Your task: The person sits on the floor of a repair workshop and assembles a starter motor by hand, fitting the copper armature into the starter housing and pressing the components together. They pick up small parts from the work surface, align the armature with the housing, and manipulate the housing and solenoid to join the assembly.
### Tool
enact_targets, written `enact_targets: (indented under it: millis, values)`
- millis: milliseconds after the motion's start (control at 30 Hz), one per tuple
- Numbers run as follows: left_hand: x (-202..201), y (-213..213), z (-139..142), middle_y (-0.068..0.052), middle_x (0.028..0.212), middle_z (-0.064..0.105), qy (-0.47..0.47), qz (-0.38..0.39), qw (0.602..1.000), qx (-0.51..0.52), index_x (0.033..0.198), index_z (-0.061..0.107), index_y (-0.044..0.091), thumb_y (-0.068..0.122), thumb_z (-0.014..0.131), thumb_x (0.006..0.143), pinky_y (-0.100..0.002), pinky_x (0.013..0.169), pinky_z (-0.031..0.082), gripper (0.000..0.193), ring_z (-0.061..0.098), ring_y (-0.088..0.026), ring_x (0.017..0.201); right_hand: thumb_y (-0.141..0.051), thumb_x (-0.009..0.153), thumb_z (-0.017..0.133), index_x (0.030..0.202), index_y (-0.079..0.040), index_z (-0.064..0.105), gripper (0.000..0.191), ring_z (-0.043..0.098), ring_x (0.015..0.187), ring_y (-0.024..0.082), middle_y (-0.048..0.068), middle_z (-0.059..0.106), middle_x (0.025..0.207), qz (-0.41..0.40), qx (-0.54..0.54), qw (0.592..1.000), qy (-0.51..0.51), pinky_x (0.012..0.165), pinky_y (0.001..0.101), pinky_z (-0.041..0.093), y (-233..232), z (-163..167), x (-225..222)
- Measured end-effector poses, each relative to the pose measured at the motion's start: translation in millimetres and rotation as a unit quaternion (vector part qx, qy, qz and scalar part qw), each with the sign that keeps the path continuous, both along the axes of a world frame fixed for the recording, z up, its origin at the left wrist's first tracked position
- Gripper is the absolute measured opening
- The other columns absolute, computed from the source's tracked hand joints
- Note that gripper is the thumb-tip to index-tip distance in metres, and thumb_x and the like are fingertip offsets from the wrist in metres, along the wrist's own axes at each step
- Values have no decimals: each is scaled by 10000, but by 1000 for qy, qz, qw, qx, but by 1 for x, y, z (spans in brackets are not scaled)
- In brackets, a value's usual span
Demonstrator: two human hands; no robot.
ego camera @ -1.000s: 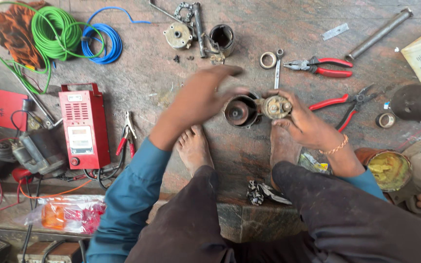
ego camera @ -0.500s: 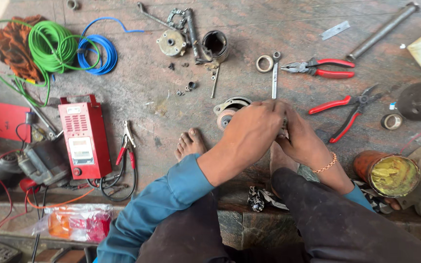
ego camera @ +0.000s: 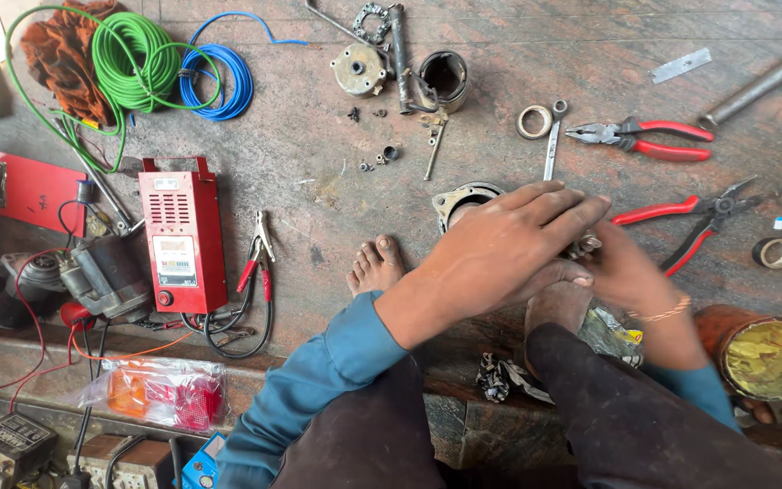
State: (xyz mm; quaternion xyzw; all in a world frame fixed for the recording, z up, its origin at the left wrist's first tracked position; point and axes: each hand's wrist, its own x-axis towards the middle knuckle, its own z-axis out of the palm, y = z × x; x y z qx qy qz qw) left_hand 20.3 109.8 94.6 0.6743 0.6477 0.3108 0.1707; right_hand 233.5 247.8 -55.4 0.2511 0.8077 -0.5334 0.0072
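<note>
My left hand point(ego camera: 509, 244) reaches across to the right, fingers stretched over a small grey metal part point(ego camera: 586, 243) and thumb under it. My right hand point(ego camera: 624, 272), with a bracelet at the wrist, grips the same part from the right; most of the part is hidden between the two hands. A round metal housing point(ego camera: 460, 196) lies on the stone floor just behind my left hand, half covered by it. My bare feet point(ego camera: 376, 263) rest on the floor below the hands.
Red-handled pliers point(ego camera: 637, 136) and long-nose pliers point(ego camera: 691, 217) lie to the right, a spanner point(ego camera: 551, 143) and a ring point(ego camera: 533, 120) behind. Motor parts point(ego camera: 445, 77) sit at the back. A red tester box point(ego camera: 183, 235), wire coils point(ego camera: 138, 59) and a grease tin point(ego camera: 771, 358) stand around.
My left hand has let go of the round housing, which now lies on the floor, and has moved right to join the right hand on the small part.
</note>
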Motion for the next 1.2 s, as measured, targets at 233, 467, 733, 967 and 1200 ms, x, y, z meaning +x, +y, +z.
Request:
enact_targets:
  millis: [233,467,733,967,1200]
  values:
    - [-51,-45,-30,-81,1193,725,-107,238,962,83,1290,649,121,181,663,1015,-376,971,605,282,729,-249,1127,12,1012,486,1500,-3,457,489,629,1294,279,186,630,1373,-34,-179,979,96,1117,414,526,36,44,-34]
    - [-104,-34,-124,-147,1010,746,-90,337,931,-106,1091,726,98,126,716,934,-446,777,578,161,723,-344,881,-60,1079,515,1468,48,487,405,636,1249,278,200,637,1320,-100,-234,956,149,1076,439,548,27,56,-53]
    - [-95,0,-133,-157,1176,635,74,273,954,-103,1194,608,81,-19,569,833,-492,807,563,376,658,-400,1048,27,984,572,1445,63,513,466,630,1230,203,166,649,1283,-139,-211,962,101,1096,357,495,5,9,-10]
    - [-84,-37,-155,-204,1070,633,-18,329,943,-47,1102,610,37,84,638,950,-516,801,539,161,637,-430,967,84,977,499,1355,71,581,387,659,1040,136,98,696,1188,-217,-235,945,64,898,283,530,-29,-42,33]
    - [-18,-125,-145,-156,831,765,-94,222,925,-295,933,824,112,249,809,805,-501,747,514,188,698,-389,802,-135,1011,594,1194,36,690,268,696,785,143,111,760,1014,-106,-319,939,-78,667,284,582,-58,-37,29]
